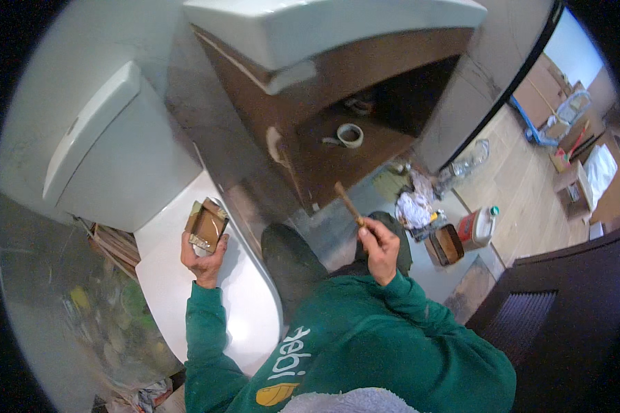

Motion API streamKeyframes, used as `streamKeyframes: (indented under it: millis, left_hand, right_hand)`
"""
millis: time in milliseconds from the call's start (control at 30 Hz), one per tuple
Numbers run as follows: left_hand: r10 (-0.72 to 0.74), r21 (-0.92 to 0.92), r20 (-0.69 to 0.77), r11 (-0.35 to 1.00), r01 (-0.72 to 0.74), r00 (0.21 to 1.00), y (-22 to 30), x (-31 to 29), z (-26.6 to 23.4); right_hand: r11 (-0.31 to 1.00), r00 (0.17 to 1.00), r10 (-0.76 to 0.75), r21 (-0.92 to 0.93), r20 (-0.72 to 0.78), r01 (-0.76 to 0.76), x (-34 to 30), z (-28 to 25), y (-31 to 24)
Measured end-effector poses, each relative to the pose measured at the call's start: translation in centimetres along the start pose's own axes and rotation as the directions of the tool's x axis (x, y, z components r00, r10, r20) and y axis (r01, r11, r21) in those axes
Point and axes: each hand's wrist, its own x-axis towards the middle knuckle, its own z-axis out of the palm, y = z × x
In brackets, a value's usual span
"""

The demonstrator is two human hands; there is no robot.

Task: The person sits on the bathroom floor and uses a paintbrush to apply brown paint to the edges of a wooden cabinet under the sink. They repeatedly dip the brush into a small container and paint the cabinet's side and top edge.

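Note:
My left hand [203, 260] grips a small open rectangular container [208, 224] above the white toilet lid [244, 303]. Its inside looks brown, and its rim is smeared and shiny. In my right hand [380, 249], over my right knee, a slim brown stick [348, 201] is pinched between thumb and fingers. The stick points up and away toward the brown cabinet [269, 120] under the white washbasin [337, 31]. Whether the stick has bristles at its end is too blurred to tell. Pale patches mark the cabinet's edge.
A tape roll [350, 135] lies inside the cabinet. Beside my right knee are crumpled rags [415, 208], a brown open tray [446, 246] and a red-and-white jug [477, 227]. The toilet tank [127, 165] stands left; a dark door [565, 310] is at right.

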Motion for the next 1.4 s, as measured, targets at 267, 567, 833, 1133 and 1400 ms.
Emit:
streamKeyframes:
  millis: [267, 567, 833, 1133, 1400]
  left_hand:
    - [-0.047, -0.399, 0.158, 0.911, 0.107, 0.986, 10.2, -6.5, 3.0]
    - [-0.217, -0.181, 0.458, 0.926, 0.330, 0.862, 18.7, -8.5, 11.3]
    - [-0.053, -0.285, 0.621, 0.914, 0.289, 0.782, 20.2, -9.6, 21.5]
    - [-0.223, -0.249, 0.611, 0.856, 0.453, 0.759, 18.1, -10.4, 28.5]
    - [-0.382, 0.077, 0.536, 0.910, 0.407, 0.753, 11.8, -8.9, 33.1]
  right_hand:
    - [0.925, 0.941, 0.337, 0.195, -0.025, -0.326, 1.0, -6.9, 4.3]
    - [0.840, 0.870, 0.493, 0.274, -0.022, -0.469, 1.6, -12.7, 7.8]
    - [0.742, 0.810, 0.586, 0.416, -0.024, -0.526, 2.2, -15.8, 7.2]
    - [0.789, 0.818, 0.566, 0.353, -0.100, -0.502, 3.4, -17.7, 10.8]
    - [0.799, 0.769, 0.597, 0.255, -0.227, -0.545, 1.0, -20.7, 13.8]
